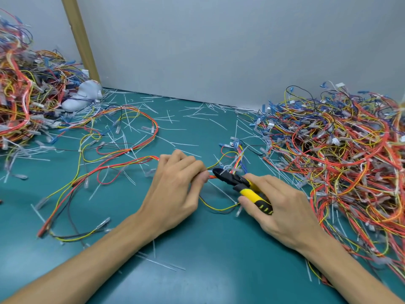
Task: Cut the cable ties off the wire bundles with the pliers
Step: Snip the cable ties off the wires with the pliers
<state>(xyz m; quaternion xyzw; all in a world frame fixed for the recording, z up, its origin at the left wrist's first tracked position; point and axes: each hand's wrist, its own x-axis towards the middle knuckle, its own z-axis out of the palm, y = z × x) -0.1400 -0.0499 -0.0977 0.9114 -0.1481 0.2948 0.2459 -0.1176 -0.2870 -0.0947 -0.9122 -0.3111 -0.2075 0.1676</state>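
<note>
At the middle of the green table, my left hand (175,185) pinches a wire bundle (122,165) of red, orange and yellow wires. The bundle trails away to the left in loops. My right hand (278,205) grips the yellow-and-black handles of the pliers (241,185). The black jaws point left and touch the bundle just beside my left fingertips. Whether a cable tie sits between the jaws is hidden. Past the jaws the same bundle fans out into blue and clear connectors (236,150).
A big heap of wire bundles (341,154) fills the right side. Another heap (24,95) is piled at the far left beside a white cloth lump (84,95). Cut white tie strips (171,119) litter the green table (197,249). A grey wall closes the back.
</note>
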